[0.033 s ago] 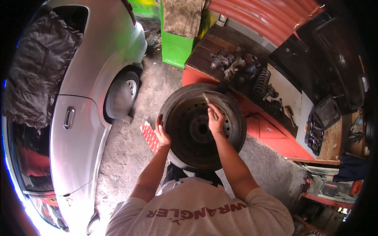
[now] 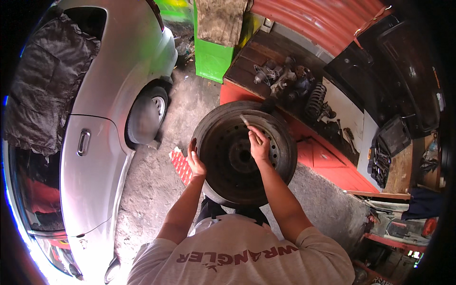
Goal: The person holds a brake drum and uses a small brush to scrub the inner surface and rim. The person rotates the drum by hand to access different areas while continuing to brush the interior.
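A dark, worn tyre on a steel wheel (image 2: 227, 156) is in front of me, its round-holed rim facing up. At its left edge is my left hand (image 2: 195, 162), fingers stretched out along the tyre's side and nothing grasped. Over the right half of the rim, my right hand (image 2: 259, 145) is closed on a slim stick-like tool (image 2: 245, 121). The tool's pale tip points up and left toward the far inner side of the rim; its exact kind is too small to tell.
A silver car (image 2: 92, 128) stands on the left. To the right, a red-sided workbench (image 2: 247, 59) holds greasy metal parts, a coil spring (image 2: 315, 100) and an open tool case (image 2: 390, 142). A green box (image 2: 212, 59) is at the far side. Red patterned packaging (image 2: 181, 166) lies beside the tyre.
My right hand and the slim tool have shifted slightly left over the rim. My left hand and the wheel have stayed in place.
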`<state>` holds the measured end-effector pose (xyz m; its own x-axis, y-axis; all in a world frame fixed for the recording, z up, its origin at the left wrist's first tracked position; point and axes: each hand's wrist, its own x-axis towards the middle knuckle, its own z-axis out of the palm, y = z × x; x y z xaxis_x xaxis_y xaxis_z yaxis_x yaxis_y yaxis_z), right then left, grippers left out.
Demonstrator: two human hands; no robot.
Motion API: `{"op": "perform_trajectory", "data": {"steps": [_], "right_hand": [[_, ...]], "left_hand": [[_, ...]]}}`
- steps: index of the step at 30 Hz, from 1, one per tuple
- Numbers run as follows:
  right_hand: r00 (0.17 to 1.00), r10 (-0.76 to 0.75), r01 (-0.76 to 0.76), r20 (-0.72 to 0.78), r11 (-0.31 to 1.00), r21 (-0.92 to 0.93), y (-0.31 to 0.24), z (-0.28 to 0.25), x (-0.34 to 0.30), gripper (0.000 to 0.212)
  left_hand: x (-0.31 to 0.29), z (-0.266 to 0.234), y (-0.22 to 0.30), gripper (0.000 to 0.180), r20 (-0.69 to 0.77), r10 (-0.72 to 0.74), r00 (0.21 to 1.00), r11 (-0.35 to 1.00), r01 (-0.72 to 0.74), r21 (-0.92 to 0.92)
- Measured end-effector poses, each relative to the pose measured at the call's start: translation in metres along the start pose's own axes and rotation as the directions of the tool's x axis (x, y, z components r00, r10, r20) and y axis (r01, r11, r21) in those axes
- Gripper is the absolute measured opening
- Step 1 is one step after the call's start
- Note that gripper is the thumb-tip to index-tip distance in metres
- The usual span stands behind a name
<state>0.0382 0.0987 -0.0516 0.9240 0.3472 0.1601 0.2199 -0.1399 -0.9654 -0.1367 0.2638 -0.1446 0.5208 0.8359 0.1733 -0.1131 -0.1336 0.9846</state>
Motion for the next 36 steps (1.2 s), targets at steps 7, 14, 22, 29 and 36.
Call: {"op": "perform_trajectory", "data": {"steps": [7, 14, 22, 29, 36], "right_hand": [[0.982, 0.037, -0.018, -0.185, 0.994, 0.104, 0.012, -0.006, 0.025, 0.022], [0.999, -0.028, 0.028, -0.015, 0.999, -0.034, -0.008, 0.028, 0.005, 0.024], [0.992, 0.099, -0.090, -0.078, 0.990, 0.106, 0.016, 0.012, 0.005, 0.023], [0.968, -0.151, 0.172, 0.200, 0.980, -0.097, 0.007, 0.028, -0.013, 0.023], [0.991, -0.086, 0.085, -0.105, 0.996, -0.017, -0.005, 0.033, 0.002, 0.026]], "left_hand": [[0.007, 0.005, 0.003, 0.076, -0.005, 0.009, 1.000, 1.000, -0.009, 0.002], [0.010, 0.005, 0.000, 0.077, -0.008, -0.004, 1.000, 1.000, 0.004, -0.004], [0.010, -0.001, -0.004, 0.079, -0.024, -0.039, 0.999, 0.998, 0.038, -0.043], [0.031, -0.050, 0.007, 0.081, -0.076, -0.284, 0.956, 0.939, 0.262, -0.222], [0.034, -0.077, 0.026, 0.082, -0.003, -0.263, 0.965, 0.950, 0.258, -0.178]]}}
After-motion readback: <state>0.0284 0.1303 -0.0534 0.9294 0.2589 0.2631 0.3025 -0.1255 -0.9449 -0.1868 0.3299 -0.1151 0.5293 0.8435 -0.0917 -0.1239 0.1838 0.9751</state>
